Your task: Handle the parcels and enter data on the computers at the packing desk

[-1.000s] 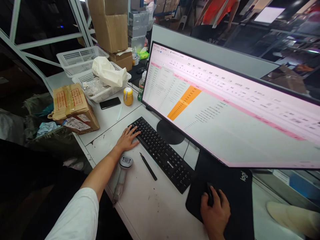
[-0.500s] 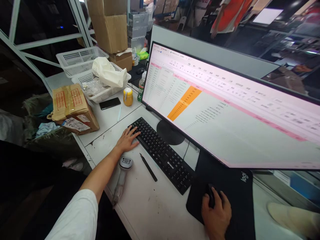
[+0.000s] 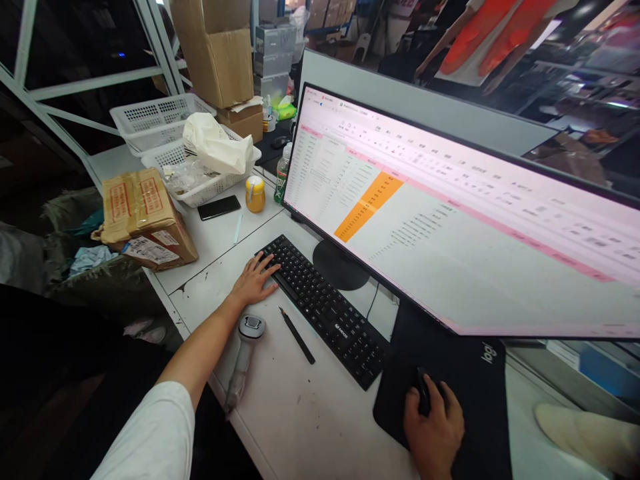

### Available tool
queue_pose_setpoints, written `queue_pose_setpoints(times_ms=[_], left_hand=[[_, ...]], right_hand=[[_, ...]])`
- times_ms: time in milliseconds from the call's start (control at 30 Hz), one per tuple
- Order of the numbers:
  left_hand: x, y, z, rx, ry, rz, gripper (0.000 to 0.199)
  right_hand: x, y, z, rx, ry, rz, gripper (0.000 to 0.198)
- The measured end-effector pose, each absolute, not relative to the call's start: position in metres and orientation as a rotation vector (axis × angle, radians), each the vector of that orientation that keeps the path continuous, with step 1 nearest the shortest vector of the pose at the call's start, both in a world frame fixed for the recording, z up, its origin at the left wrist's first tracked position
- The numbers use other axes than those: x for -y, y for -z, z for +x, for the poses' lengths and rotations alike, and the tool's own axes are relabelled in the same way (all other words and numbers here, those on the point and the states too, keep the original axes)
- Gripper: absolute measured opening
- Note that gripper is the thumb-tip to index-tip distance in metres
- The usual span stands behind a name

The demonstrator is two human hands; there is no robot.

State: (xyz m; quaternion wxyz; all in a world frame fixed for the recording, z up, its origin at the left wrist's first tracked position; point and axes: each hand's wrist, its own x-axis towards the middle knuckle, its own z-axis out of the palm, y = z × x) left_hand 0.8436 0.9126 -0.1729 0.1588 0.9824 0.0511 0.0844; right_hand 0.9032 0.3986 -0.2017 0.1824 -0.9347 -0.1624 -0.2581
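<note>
My left hand [image 3: 254, 280] lies with fingers spread over the left end of a black keyboard [image 3: 320, 303]. My right hand [image 3: 434, 423] is wrapped over a black computer mouse [image 3: 423, 393] on a dark mouse pad [image 3: 483, 407]. Behind the keyboard stands a wide monitor [image 3: 450, 220] showing a spreadsheet with pink bands and an orange column. A black pen [image 3: 297, 335] lies in front of the keyboard. Beside my left forearm rests a grey handheld barcode scanner [image 3: 243, 357].
A taped cardboard box [image 3: 147, 217] stands at the table's left edge. Near it are white plastic baskets [image 3: 200, 190], a dark phone [image 3: 219, 207], a yellow-lidded jar [image 3: 255, 195] and a green-labelled bottle [image 3: 281, 179]. Beyond the monitor is a person in an orange vest [image 3: 475, 43].
The person in the orange vest behind the monitor has come further into view. Both my hands stay in place on keyboard and mouse, and the screen looks the same.
</note>
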Motion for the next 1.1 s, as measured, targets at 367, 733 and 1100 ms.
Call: queue_pose_setpoints(times_ms=[367,733,1100], left_hand=[[-0.9129,0.1725,0.8439,-0.142,-0.253,2.795,0.059],[-0.913,0.1745,0.8443,-0.139,-0.286,2.802,0.058],[-0.9133,0.1725,0.8436,-0.141,-0.267,2.814,0.055]], right_hand=[[-0.3998,0.1987,0.9017,0.473,0.731,-2.631,0.043],[-0.4013,0.1991,0.9013,0.445,0.711,-2.629,0.045],[-0.3998,0.2003,0.902,0.442,0.703,-2.626,0.043]])
